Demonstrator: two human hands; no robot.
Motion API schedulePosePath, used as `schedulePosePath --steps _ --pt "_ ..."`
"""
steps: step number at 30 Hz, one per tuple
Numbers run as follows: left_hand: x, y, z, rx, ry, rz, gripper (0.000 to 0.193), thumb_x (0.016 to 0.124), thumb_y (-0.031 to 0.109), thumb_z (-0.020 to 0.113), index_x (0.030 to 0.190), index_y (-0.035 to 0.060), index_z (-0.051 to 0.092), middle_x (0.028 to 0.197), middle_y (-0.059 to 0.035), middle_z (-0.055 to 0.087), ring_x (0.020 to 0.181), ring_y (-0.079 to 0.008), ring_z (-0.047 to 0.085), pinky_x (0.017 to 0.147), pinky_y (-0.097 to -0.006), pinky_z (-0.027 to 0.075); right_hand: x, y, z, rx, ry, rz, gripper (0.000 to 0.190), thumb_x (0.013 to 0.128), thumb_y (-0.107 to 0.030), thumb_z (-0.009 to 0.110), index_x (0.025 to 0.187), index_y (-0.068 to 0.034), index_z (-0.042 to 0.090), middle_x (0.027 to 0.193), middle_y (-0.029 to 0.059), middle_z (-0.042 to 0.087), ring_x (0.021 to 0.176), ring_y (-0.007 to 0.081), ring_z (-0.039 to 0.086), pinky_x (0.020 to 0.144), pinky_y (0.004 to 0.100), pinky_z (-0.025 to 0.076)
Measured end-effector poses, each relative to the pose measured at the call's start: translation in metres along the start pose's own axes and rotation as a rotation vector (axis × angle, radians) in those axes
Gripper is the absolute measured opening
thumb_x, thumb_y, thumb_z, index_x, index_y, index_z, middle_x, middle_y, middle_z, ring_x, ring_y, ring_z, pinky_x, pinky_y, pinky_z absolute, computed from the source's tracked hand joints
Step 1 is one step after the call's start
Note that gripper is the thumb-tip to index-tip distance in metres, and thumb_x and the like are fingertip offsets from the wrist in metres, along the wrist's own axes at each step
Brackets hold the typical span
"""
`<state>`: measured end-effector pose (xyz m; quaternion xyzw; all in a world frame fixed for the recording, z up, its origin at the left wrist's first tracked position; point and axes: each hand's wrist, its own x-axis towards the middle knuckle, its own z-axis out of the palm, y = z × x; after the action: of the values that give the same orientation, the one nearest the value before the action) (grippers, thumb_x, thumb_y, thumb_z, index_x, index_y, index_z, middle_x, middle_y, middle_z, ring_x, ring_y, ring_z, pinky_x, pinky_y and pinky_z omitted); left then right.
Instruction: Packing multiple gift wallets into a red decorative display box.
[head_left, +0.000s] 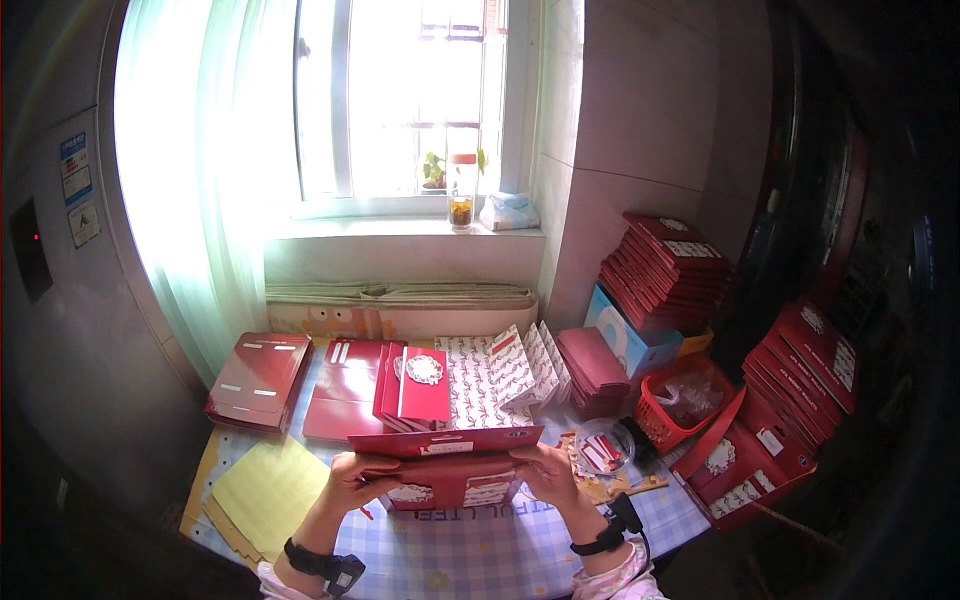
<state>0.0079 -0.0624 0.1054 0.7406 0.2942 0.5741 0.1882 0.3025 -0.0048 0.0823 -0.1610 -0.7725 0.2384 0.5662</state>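
Between my two hands is a red printed cardboard sleeve (431, 476), held by its left and right sides near the table's front. Its top flap, with a hanging slot, is tilted up, and white patterned areas show on its lower face. My left hand (361, 478) grips the left end with the thumb on the near side. My right hand (549, 474) grips the right end in the same way. Just beyond it, several red cards with a white wreath cutout (424, 369) lean together beside white folded cards with a red print (472, 375).
Flat red card sheets (255, 375) lie at the left, with yellow paper (271, 491) nearer. At the right are a stack of dark red envelopes (592, 367), a clear tub of small tags (602, 448), a red plastic basket (682, 401) and piled red packs (664, 274) on a blue box (630, 330).
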Motion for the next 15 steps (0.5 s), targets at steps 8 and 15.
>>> schedulePosePath --steps 8,15 --pt "-0.001 0.005 0.013 -0.305 0.117 -0.320 0.018 0.078 0.001 0.066 0.094 -0.0002 0.058 0.088 -0.0072 0.063 0.080 -0.0111 0.061 0.068 -0.0235 0.051 0.014 -0.020 0.008 0.185 0.087 0.389 0.019 0.084 -0.009 0.060 0.101 0.000 0.058 0.087 0.0060 0.063 0.077 0.0104 0.057 0.068 0.0224 0.047" --pt "-0.040 -0.027 0.025 -0.488 -0.039 -0.968 0.018 0.082 0.012 0.065 0.095 0.0032 0.057 0.087 -0.0041 0.062 0.082 -0.0085 0.057 0.071 -0.0229 0.047 -0.018 0.006 0.004 0.217 -0.232 0.960 0.017 0.084 -0.015 0.059 0.096 -0.002 0.061 0.084 0.0048 0.062 0.074 0.0093 0.058 0.064 0.0223 0.047"
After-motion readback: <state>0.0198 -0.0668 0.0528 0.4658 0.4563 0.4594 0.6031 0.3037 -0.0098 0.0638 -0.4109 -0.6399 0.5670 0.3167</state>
